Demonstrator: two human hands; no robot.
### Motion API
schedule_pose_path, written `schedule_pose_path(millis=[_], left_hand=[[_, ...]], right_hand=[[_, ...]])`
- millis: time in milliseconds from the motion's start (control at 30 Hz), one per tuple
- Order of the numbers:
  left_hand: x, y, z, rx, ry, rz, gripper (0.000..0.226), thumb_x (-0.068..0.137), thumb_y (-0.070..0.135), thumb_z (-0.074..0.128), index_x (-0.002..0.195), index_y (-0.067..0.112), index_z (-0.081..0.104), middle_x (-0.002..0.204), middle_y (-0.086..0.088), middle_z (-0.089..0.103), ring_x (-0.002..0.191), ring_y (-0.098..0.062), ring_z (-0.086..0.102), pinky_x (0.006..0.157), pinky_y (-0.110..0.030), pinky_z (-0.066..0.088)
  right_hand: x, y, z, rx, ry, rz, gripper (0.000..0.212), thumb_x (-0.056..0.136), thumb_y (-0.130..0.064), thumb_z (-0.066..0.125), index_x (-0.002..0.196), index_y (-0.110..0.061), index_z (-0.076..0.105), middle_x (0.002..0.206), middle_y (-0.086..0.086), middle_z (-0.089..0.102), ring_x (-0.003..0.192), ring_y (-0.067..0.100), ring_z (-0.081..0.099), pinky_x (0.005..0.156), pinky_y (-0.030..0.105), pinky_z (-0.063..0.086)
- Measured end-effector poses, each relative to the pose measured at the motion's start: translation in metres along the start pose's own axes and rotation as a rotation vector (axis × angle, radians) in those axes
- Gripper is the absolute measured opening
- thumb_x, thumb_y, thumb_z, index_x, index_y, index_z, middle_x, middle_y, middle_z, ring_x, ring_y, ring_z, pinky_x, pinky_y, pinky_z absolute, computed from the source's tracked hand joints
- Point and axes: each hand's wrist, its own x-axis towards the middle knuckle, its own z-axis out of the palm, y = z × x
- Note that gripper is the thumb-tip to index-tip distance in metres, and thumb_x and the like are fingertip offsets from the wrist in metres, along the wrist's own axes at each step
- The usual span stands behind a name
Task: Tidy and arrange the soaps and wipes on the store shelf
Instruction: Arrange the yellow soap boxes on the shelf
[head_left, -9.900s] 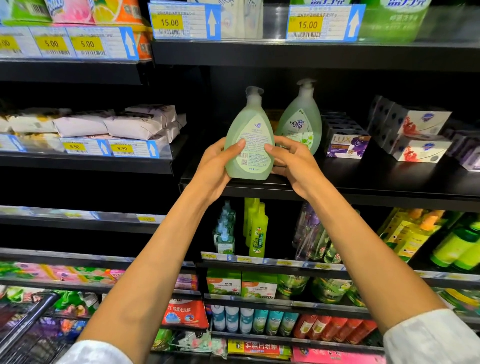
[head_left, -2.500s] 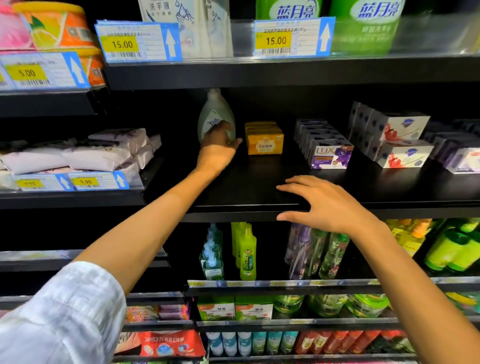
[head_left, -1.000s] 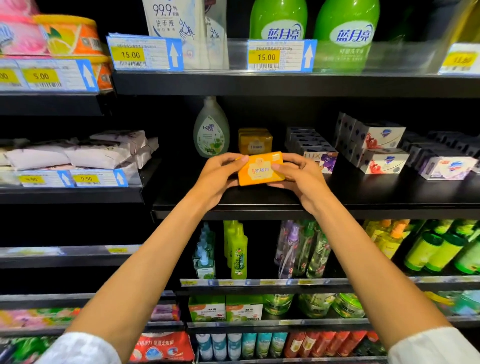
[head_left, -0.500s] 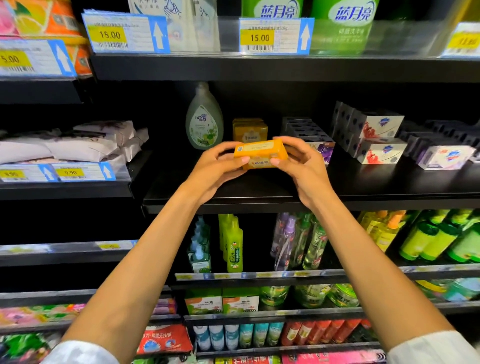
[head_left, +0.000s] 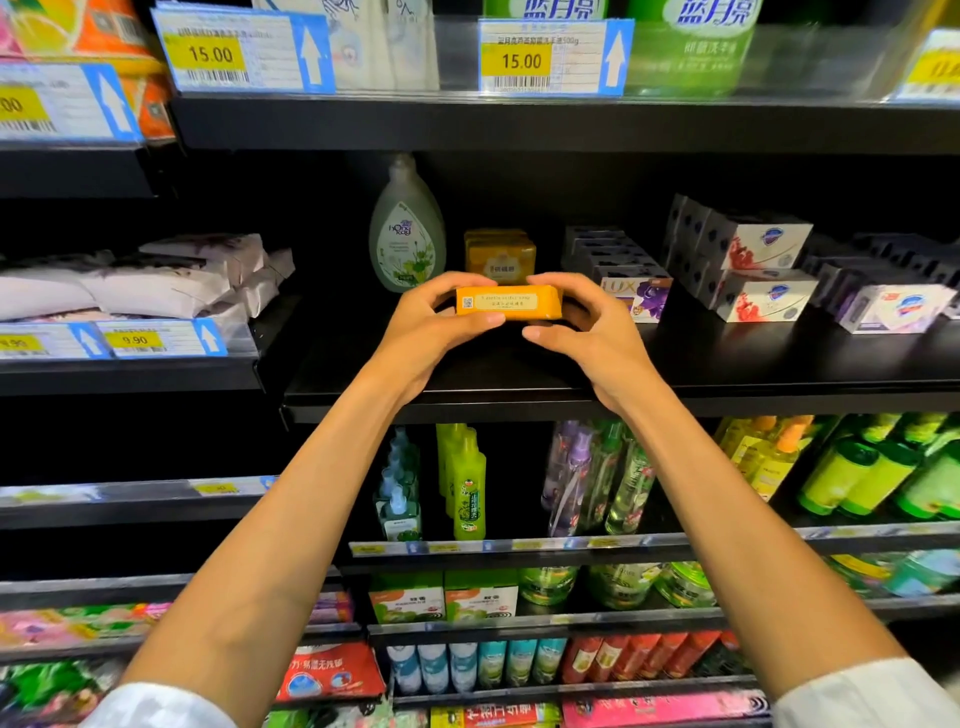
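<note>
An orange soap box (head_left: 511, 302) is held above the black shelf (head_left: 727, 364), its narrow printed side facing me. My left hand (head_left: 434, 322) grips its left end and my right hand (head_left: 582, 322) grips its right end, fingers curled round it. Behind it stands a small stack of the same yellow soap boxes (head_left: 501, 254). A pale green pump bottle (head_left: 407, 234) stands at the back left. Purple LUX soap boxes (head_left: 631, 291) and white soap boxes (head_left: 758, 270) sit to the right. White wipe packs (head_left: 156, 280) lie on the left shelf.
Price tags (head_left: 550, 57) line the upper shelf edge under green bottles (head_left: 691, 36). Below, spray bottles (head_left: 462, 483) and green bottles (head_left: 872, 478) fill the lower shelves. The front of the black shelf under my hands is bare.
Both hands have tipped the orange soap box from its front face to its narrow side and lifted it slightly. The green bottle held earlier stands at the back of the shelf.
</note>
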Motion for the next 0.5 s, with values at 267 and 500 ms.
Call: schedule_pose_path(millis=[267, 500], left_hand=[[0.0010, 0.0001, -0.0005, 0.001, 0.005, 0.015, 0.050, 0.084, 0.003, 0.083, 0.130, 0.014, 0.067, 0.128, -0.011, 0.069, 0.116, -0.027, 0.071, 0.096, -0.051, 0.060], [0.0005, 0.0028, 0.0005, 0.053, 0.000, -0.017, 0.051, 0.086, 0.008, 0.083, 0.133, 0.014, 0.065, 0.120, -0.012, 0.074, 0.110, -0.025, 0.074, 0.094, -0.052, 0.060]], right_hand=[[0.0004, 0.0025, -0.0009, -0.023, 0.166, -0.008, 0.037, 0.088, -0.011, 0.081, 0.123, -0.016, 0.070, 0.119, -0.001, 0.074, 0.114, 0.014, 0.069, 0.100, 0.038, 0.057], [-0.0010, -0.0043, 0.0022, -0.133, 0.173, 0.017, 0.035, 0.085, -0.012, 0.085, 0.116, -0.020, 0.071, 0.109, -0.008, 0.075, 0.104, 0.005, 0.071, 0.087, 0.024, 0.058]])
